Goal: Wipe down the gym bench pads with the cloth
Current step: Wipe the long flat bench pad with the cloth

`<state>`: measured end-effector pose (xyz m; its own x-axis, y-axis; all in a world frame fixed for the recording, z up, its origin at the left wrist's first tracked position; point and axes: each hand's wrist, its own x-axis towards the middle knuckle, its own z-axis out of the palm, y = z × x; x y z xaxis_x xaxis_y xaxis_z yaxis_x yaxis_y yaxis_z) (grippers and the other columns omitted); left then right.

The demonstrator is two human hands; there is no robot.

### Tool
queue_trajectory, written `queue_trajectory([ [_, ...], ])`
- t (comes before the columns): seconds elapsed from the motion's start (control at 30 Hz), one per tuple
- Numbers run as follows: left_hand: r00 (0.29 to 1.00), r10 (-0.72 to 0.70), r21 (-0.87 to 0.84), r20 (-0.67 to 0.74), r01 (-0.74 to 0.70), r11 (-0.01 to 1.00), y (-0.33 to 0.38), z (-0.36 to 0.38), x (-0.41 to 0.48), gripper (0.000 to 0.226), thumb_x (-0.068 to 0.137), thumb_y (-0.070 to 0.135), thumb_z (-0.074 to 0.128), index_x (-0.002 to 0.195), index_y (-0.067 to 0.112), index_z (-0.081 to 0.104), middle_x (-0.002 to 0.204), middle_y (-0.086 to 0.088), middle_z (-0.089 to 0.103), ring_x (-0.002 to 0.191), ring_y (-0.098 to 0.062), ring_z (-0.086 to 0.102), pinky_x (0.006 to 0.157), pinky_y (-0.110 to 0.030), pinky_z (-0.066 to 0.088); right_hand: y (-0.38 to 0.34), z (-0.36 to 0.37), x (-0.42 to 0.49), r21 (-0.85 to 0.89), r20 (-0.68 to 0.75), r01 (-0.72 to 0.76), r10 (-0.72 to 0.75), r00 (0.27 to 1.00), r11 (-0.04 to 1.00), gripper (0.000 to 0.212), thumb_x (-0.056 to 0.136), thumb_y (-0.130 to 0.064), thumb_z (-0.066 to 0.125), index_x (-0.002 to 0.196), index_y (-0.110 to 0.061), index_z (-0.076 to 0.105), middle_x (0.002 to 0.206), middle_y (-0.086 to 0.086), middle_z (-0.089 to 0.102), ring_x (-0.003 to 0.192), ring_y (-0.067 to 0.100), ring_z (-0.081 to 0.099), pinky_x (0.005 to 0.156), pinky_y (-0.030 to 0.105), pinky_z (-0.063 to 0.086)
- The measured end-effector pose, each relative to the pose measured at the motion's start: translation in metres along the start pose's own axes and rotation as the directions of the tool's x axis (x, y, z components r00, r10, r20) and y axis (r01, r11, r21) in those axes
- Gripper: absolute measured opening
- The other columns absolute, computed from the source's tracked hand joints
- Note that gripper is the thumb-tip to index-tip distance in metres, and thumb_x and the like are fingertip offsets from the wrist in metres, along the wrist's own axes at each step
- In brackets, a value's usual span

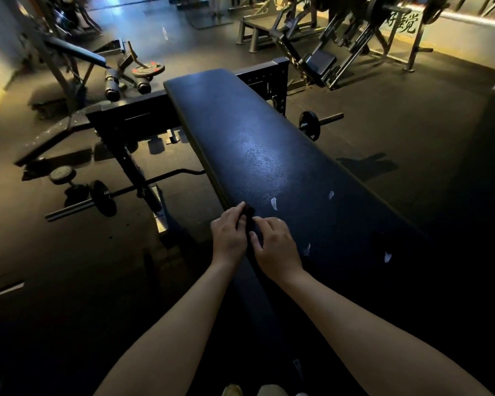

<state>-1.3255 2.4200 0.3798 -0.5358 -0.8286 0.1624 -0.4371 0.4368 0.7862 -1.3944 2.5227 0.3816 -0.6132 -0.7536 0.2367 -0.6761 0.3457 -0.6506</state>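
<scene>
Black rubber flooring (pixel 383 132) fills the dim gym; at the left of the frame a loaded barbell (pixel 97 200) lies on the floor beside a dark rack frame (pixel 132 164), and another small barbell (pixel 315 122) lies right of centre. Down the middle runs the bench pad (pixel 255 144), dark textured vinyl with a few pale smears (toward its near end). At lower centre the left hand (pixel 229 234) has its fingers curled around a small dark cloth (pixel 248 213), while the right hand (pixel 275 245) pinches its near edge with bent fingers. Both hold the cloth at the pad's left edge, just beyond the knuckles.
</scene>
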Motion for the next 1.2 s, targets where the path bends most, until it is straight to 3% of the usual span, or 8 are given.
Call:
queue_trajectory([
  [0.2, 1.0, 0.002, -0.026, 0.003, -0.002, 1.0, 0.006, 0.005, -0.025, 0.035, 0.104, 0.018, 0.052, 0.137, 0.024, 0.061, 0.132, 0.006, 0.06, 0.115, -0.014, 0.037, 0.099, -0.018, 0.028, 0.002, -0.011, 0.005, 0.262, -0.068, -0.084, 0.105, 0.992, 0.961, 0.029, 0.1, -0.024, 0.051, 0.124, -0.015, 0.064, 0.106, 0.004, 0.067, 0.102, 0.02, 0.06, 0.094, 0.039, 0.049],
  [0.3, 0.999, 0.002, -0.027, -0.032, -0.002, 1.0, 0.01, 0.006, -0.032, 0.034, 0.103, 0.017, 0.052, 0.136, 0.022, 0.062, 0.132, 0.003, 0.062, 0.118, -0.018, 0.043, 0.096, -0.015, 0.027, 0.003, -0.011, 0.004, 0.269, -0.059, -0.044, 0.062, 0.996, 0.962, 0.027, 0.099, -0.022, 0.051, 0.12, -0.015, 0.067, 0.103, 0.003, 0.068, 0.098, 0.019, 0.062, 0.091, 0.041, 0.051],
  [0.5, 0.995, -0.033, -0.23, -0.091, 0.012, 0.973, 0.017, 0.004, -0.022, 0.033, 0.102, 0.018, 0.05, 0.132, 0.016, 0.065, 0.127, -0.001, 0.067, 0.118, -0.014, 0.06, 0.107, -0.037, 0.047, -0.001, -0.013, 0.008, 0.353, -0.006, -0.072, 0.08, 0.997, 0.933, 0.038, 0.1, -0.019, 0.056, 0.138, -0.016, 0.059, 0.122, 0.003, 0.066, 0.112, 0.014, 0.061, 0.1, 0.029, 0.047],
  [0.67, 0.998, -0.062, -0.444, 0.027, 0.067, 0.894, 0.043, 0.004, -0.003, 0.033, 0.106, 0.017, 0.045, 0.135, 0.018, 0.061, 0.13, 0.0, 0.065, 0.119, -0.007, 0.06, 0.105, -0.029, 0.047, -0.011, -0.021, 0.025, 0.508, -0.009, -0.1, 0.121, 0.993, 0.855, 0.046, 0.1, -0.016, 0.055, 0.145, -0.023, 0.049, 0.135, -0.005, 0.053, 0.124, 0.006, 0.051, 0.106, 0.021, 0.04],
  [0.77, 0.998, -0.03, -0.377, 0.058, 0.05, 0.925, 0.04, 0.005, 0.006, 0.033, 0.106, 0.018, 0.046, 0.136, 0.018, 0.061, 0.131, 0.0, 0.065, 0.12, -0.008, 0.059, 0.106, -0.029, 0.046, -0.006, -0.023, 0.038, 0.413, -0.059, -0.087, 0.121, 0.991, 0.907, 0.043, 0.096, -0.009, 0.058, 0.138, -0.017, 0.057, 0.13, 0.0, 0.056, 0.121, 0.011, 0.055, 0.104, 0.018, 0.041],
  [0.97, 0.998, 0.064, -0.017, -0.01, -0.064, 0.998, 0.006, 0.01, 0.013, 0.036, 0.104, 0.019, 0.049, 0.139, 0.013, 0.058, 0.139, -0.004, 0.06, 0.13, -0.018, 0.049, 0.113, -0.03, 0.034, 0.028, -0.031, 0.075, 0.045, -0.251, -0.098, 0.106, 0.962, 0.994, 0.042, 0.093, -0.004, 0.055, 0.133, -0.014, 0.062, 0.131, 0.007, 0.062, 0.117, 0.029, 0.057, 0.099, 0.028, 0.037],
  [1.1, 0.987, 0.143, 0.069, 0.075, -0.148, 0.987, -0.015, 0.015, 0.005, 0.044, 0.106, 0.017, 0.045, 0.149, 0.014, 0.046, 0.155, 0.001, 0.043, 0.144, -0.006, 0.028, 0.118, -0.012, 0.008, 0.041, -0.025, 0.084, -0.24, -0.062, -0.232, 0.224, 0.973, 0.943, 0.045, 0.102, -0.025, 0.048, 0.146, -0.018, 0.049, 0.152, 0.005, 0.045, 0.13, 0.032, 0.04, 0.11, 0.038, 0.03],
  [1.2, 0.989, 0.134, -0.018, 0.061, -0.133, 0.991, -0.023, 0.018, 0.003, 0.046, 0.105, 0.021, 0.043, 0.15, 0.015, 0.045, 0.154, 0.007, 0.042, 0.141, 0.004, 0.023, 0.117, -0.008, 0.007, 0.031, -0.012, 0.081, -0.254, 0.001, -0.106, 0.11, 0.994, 0.961, 0.044, 0.1, -0.021, 0.05, 0.144, -0.017, 0.052, 0.149, 0.004, 0.05, 0.126, 0.031, 0.041, 0.109, 0.036, 0.032],
])
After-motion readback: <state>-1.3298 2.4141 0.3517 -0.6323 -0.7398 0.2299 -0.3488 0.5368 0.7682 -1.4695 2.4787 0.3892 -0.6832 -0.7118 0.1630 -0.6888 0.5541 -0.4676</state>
